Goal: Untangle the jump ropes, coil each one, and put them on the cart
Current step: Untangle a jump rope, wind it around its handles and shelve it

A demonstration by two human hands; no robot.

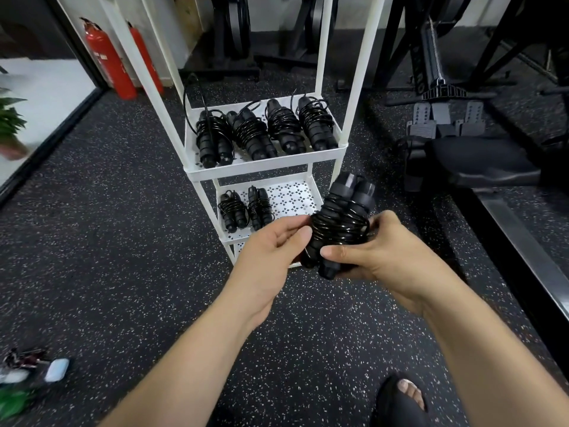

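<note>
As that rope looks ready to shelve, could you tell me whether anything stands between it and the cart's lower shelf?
Nothing visible does. The rope is held right before the lower shelf, whose right part lies bare.

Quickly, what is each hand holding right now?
Left hand: pinches the coiled black jump rope at its side.
Right hand: grips the same rope.

Posts of the cart (264,167) run off the top edge; small clutter (34,368) lower left is blurred.
</note>
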